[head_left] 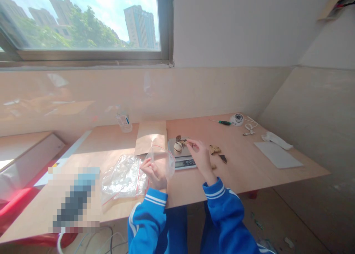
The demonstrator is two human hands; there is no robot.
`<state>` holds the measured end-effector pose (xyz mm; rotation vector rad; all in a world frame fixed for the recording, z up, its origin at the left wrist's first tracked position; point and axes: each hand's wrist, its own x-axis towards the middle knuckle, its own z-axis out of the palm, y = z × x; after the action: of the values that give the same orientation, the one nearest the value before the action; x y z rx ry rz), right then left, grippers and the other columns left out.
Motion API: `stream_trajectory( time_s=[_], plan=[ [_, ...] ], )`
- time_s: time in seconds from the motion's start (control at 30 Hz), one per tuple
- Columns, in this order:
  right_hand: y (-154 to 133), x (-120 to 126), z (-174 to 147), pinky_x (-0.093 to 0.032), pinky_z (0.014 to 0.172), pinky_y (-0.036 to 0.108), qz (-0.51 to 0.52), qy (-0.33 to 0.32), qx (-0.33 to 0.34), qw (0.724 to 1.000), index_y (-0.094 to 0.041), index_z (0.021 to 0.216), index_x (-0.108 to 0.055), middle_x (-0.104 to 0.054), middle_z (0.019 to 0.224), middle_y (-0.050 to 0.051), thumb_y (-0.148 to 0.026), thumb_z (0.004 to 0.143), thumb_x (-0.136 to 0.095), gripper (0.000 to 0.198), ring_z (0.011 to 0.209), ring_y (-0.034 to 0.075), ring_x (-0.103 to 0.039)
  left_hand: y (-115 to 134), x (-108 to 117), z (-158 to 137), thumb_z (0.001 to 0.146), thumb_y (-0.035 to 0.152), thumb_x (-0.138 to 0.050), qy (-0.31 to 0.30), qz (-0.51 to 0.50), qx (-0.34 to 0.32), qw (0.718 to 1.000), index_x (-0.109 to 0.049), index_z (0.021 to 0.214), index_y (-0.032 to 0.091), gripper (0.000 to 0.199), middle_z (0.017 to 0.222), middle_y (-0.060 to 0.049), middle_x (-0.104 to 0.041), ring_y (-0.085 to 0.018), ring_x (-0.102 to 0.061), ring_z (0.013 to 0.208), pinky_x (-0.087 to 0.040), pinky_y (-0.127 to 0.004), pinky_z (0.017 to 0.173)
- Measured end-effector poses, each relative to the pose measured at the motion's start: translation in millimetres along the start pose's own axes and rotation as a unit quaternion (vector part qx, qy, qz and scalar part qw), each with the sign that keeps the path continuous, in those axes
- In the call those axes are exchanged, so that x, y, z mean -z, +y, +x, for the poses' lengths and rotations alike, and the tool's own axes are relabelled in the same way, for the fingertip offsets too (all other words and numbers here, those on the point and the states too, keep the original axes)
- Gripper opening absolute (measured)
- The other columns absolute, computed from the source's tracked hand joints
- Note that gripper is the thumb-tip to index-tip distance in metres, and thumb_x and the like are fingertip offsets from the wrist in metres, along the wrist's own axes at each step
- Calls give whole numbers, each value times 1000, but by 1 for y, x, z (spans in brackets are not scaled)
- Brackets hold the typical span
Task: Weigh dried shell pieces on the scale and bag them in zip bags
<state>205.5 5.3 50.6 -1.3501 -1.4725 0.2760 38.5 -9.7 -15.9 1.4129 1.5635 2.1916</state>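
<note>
A clear zip bag with a red seal line [166,161] is gripped in my left hand [155,174], its fingers closed on the edge. My right hand [201,157] reaches over a small digital scale [185,163], pinching a small brown dried piece [186,140] at the fingertips. On the scale's plate rests a pale, round, dark-banded thing [178,147], with a brown curled piece [179,137] behind it. To the right of that hand lie a tan dried piece [215,149] and a dark flat piece [222,158]; they look like dried mushroom, but the kind is unclear.
More clear zip bags [122,178] lie at left, before a brown paper bag [151,133] and a plastic bottle [124,121]. A screwdriver [224,123], a dome camera [237,119] with its cable, and white sheets [279,156] occupy the right side. A blurred-out object [76,198] sits far left.
</note>
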Motion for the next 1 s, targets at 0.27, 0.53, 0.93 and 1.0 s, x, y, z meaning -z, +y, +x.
stream_trajectory(
  time_s=[0.27, 0.53, 0.93, 1.0],
  plan=[
    [-63, -11, -4, -49, 74, 27, 153, -187, -23, 970, -22, 105, -67, -68, 98, 4, -32, 85, -54, 25, 82, 15, -61, -2, 1, -2, 94, 28, -31, -21, 6, 16, 1000, -34, 87, 25, 8, 105, -9, -43, -26, -46, 108, -37, -51, 96],
    [7, -46, 12, -40, 96, 40, -61, -130, 75, 987, -15, 110, -63, -62, 110, 13, -19, 84, -48, 30, 108, 24, -53, -7, 0, -3, 94, 31, -31, -11, 1, 26, 1000, -34, 85, 25, 12, 102, -8, -45, -26, -48, 106, -38, -51, 94],
    [25, -71, 1, -43, 93, 41, -134, -143, 74, 978, -13, 113, -60, -59, 106, 14, -16, 84, -51, 30, 104, 27, -53, -13, 1, -5, 94, 29, -31, -7, -17, 27, 999, -34, 87, 25, 9, 104, -9, -45, -26, -47, 107, -36, -50, 96],
    [14, -65, 5, -43, 93, 39, -48, -78, 56, 994, -15, 111, -60, -59, 105, 13, -22, 86, -52, 27, 103, 24, -55, -13, 1, -5, 94, 28, -31, -8, -18, 26, 999, -35, 87, 25, 9, 103, -9, -44, -25, -47, 106, -36, -49, 95]
  ],
)
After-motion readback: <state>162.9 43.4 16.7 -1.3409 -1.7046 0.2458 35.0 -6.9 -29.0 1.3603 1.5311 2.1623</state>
